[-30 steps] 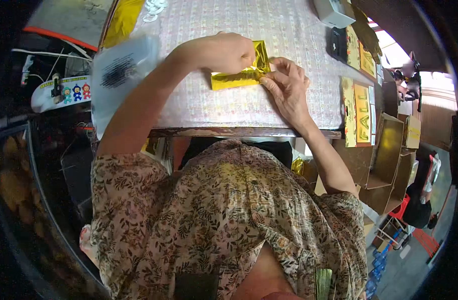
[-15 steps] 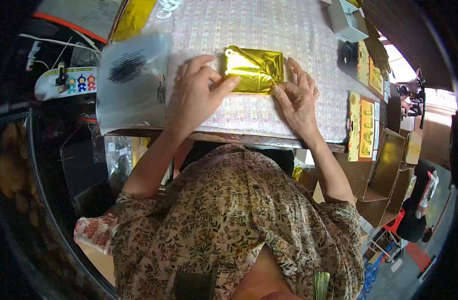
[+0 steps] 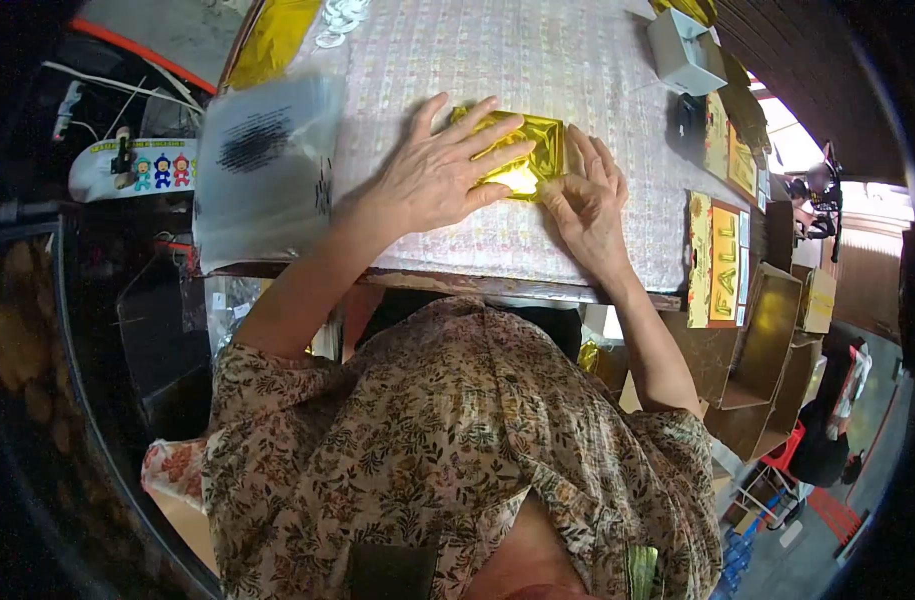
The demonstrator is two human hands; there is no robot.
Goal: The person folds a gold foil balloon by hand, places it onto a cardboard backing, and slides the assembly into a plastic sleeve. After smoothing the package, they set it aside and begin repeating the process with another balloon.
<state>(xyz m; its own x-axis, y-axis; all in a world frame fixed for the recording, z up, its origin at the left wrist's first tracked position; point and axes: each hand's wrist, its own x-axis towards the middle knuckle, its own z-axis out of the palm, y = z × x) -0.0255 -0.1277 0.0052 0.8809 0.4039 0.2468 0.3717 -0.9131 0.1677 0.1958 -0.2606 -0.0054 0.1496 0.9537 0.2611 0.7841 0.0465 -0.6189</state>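
A shiny gold foil packet [image 3: 545, 150] lies flat on the checked cloth of the table [image 3: 457, 245]. Across its left part rests my left hand [image 3: 447, 172], palm down with the fingers spread. My right hand [image 3: 592, 205] is at the packet's right side, thumb and index finger closed on its lower right corner. The left part of the packet is mostly hidden under my left fingers.
Clear plastic bags [image 3: 262, 165] are stacked at the left. White cord [image 3: 340, 18] and gold foil [image 3: 267, 45] lie at the back left. A white box [image 3: 685, 55] stands back right, near a FALL card [image 3: 718, 262]. Cardboard boxes [image 3: 762, 345] sit beyond the right edge.
My left hand has moved right and spread over the packet, covering its left part. My right hand stays at the lower right corner.
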